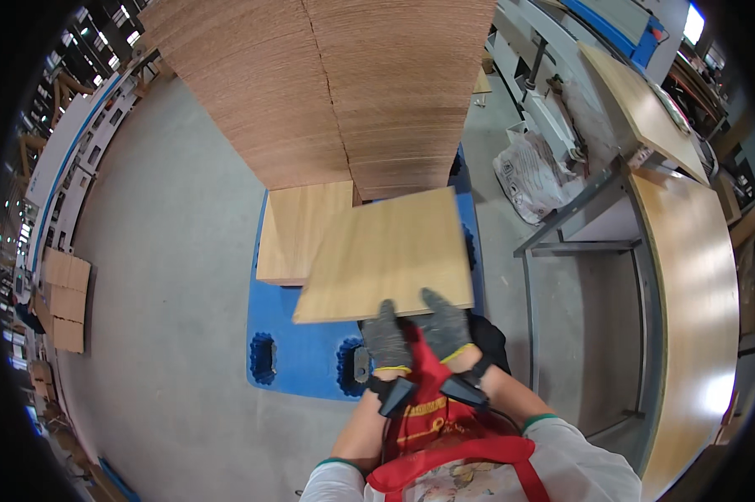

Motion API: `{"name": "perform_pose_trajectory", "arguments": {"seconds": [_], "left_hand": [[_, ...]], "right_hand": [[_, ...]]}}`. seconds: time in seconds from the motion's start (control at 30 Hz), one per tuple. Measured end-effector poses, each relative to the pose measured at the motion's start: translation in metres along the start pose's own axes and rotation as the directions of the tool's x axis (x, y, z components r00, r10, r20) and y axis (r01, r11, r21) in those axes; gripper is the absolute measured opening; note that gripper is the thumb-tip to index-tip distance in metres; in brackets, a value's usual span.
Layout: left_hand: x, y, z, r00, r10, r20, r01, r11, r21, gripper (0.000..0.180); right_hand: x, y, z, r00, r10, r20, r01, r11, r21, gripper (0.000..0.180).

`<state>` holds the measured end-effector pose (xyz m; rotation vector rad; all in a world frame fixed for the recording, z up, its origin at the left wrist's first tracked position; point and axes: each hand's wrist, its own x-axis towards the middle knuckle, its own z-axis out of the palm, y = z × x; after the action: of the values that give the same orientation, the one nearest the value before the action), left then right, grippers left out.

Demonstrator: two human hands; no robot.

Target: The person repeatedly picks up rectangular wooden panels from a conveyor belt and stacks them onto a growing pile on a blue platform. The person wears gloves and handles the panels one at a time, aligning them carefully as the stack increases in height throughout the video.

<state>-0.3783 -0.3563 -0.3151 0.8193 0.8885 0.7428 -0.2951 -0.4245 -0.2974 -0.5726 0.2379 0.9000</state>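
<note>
A light wooden board (394, 251) is held by its near edge in both gloved hands. My left hand (387, 339) grips that edge with its thumb on top, the other fingers hidden underneath. Close beside it, my right hand (446, 328) grips the same edge the same way. The board slants over a blue plastic pallet (289, 343) and partly covers a low pile of similar boards (306, 226). I cannot tell whether it touches that pile. Directly behind rises a tall stack of boards (352, 92), in two columns with a seam between them.
On the right stands a metal-framed table (687, 284) with a wooden top. Beyond it are a machine (553, 58) and a plastic bag (532, 171) on the floor. A long machine (72, 171) lines the left side, with stacked brown panels (66, 299) nearby.
</note>
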Motion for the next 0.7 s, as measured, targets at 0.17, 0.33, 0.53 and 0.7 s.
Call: {"name": "perform_pose_trajectory", "arguments": {"seconds": [0.17,0.33,0.53,0.7], "left_hand": [[0.082,0.029,-0.05,0.94,-0.119,-0.32,0.058,0.979,-0.193,0.015],[0.176,0.001,-0.169,0.825,0.509,0.246,-0.213,-0.123,0.969,0.015],[0.27,0.011,-0.215,0.944,0.3,0.14,-0.152,0.019,0.988,0.023],[0.311,0.009,-0.221,0.979,0.155,0.129,-0.122,-0.053,0.991,0.031]], "right_hand": [[0.092,0.096,-0.047,0.909,0.008,0.418,0.368,0.459,-0.809,0.037],[0.092,0.047,-0.024,0.894,0.155,0.419,0.077,0.87,-0.487,0.041],[0.106,-0.008,-0.001,0.981,0.07,0.182,-0.062,0.997,-0.053,0.048],[0.103,-0.011,0.015,0.974,0.064,0.219,-0.017,0.978,-0.206,0.046]]}}
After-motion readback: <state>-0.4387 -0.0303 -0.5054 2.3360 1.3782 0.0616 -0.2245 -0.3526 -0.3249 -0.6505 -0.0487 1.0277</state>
